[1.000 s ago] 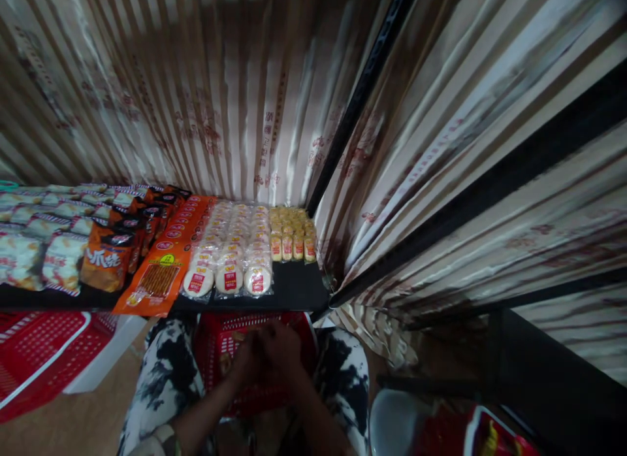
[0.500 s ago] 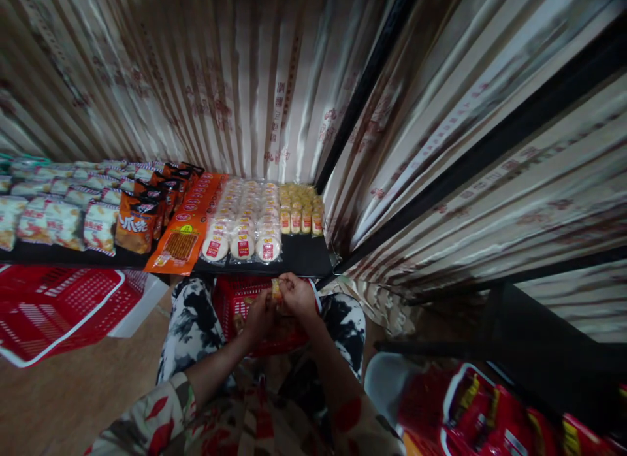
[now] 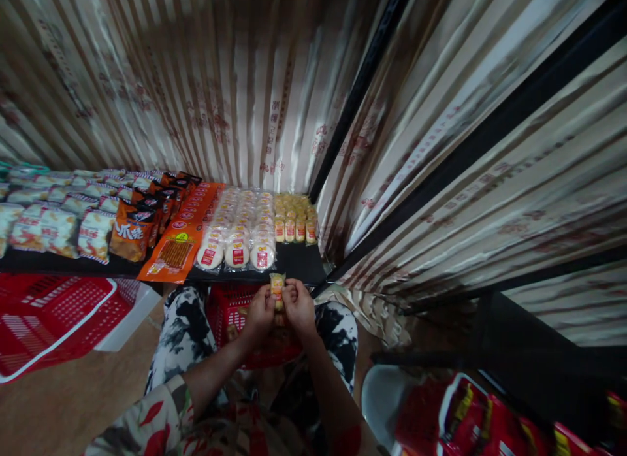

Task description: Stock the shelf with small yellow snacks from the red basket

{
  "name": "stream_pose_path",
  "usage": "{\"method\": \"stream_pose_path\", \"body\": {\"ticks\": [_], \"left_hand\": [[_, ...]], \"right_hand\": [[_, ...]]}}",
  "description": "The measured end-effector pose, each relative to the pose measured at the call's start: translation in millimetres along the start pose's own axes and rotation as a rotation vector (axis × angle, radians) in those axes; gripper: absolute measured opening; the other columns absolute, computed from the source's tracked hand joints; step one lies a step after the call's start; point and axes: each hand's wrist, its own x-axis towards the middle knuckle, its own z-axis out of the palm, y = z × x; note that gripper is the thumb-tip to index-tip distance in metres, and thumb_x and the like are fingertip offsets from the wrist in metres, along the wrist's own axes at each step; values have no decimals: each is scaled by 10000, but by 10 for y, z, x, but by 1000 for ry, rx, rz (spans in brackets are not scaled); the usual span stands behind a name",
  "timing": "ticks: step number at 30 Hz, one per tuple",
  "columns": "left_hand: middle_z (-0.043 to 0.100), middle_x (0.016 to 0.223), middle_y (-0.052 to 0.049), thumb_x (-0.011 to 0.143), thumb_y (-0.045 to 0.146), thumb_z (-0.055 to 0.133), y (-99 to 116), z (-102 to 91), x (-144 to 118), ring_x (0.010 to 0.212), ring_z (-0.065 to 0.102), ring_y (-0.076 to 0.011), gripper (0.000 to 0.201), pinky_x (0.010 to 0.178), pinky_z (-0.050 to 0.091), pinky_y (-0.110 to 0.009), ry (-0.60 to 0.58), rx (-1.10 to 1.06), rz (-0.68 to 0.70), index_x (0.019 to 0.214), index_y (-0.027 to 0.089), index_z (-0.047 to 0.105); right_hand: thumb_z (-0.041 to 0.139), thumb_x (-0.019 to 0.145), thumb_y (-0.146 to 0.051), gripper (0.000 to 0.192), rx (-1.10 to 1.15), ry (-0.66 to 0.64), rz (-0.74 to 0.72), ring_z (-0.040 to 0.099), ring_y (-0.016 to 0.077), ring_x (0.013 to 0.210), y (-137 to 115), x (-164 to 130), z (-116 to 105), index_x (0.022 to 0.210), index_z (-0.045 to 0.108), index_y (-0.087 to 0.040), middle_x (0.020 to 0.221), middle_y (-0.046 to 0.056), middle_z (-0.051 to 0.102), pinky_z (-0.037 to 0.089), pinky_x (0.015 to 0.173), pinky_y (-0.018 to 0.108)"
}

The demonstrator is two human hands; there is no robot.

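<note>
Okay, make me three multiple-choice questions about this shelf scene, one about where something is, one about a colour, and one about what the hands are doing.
1. Where do the small yellow packets lie on the shelf?
A. at its right end, by the corner post
B. at its left end
C. in the middle of the orange bags

2. What colour is the basket between the person's knees?
A. blue
B. red
C. white

3. What are the left hand and right hand doing?
A. resting flat on the shelf
B. hanging apart and bare
C. holding one small snack packet between them

Answers:
1 A, they sit rightmost, next to the round white cakes.
2 B, its mesh wall shows red.
3 C, both hands' fingers pinch the packet below the shelf edge.
</note>
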Motion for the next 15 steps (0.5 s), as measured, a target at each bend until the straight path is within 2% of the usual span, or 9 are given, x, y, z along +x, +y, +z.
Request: {"method": "stream_pose_path", "body": {"ticks": [5, 11, 15], "left_hand": [[674, 962, -104, 826, 293, 440, 48, 37, 58, 870, 639, -198, 280, 797, 483, -326, 4, -8, -36, 1058, 148, 498], [684, 910, -79, 813, 298, 471, 109, 64, 112, 788, 655, -186, 211, 731, 496, -308, 35, -1, -86, 986, 178, 491], [686, 914, -62, 836, 271, 453, 153, 92, 140, 811, 653, -175, 176, 755, 493, -300, 17, -4, -75, 987, 189, 489]], "right_hand": [[472, 786, -307, 211, -37, 11, -65, 593, 151, 703, -79, -7, -61, 882, 608, -178, 812, 50, 635, 488, 660, 256], [473, 814, -304, 246, -50, -9, -70, 612, 156, 781, -101, 5, -95, 961, 627, -181, 910, 64, 652, 487, 701, 256], [477, 806, -275, 279, -74, 9, -67, 612, 161, 805, -52, 8, -77, 1028, 621, -186, 943, 65, 648, 489, 729, 266]]}}
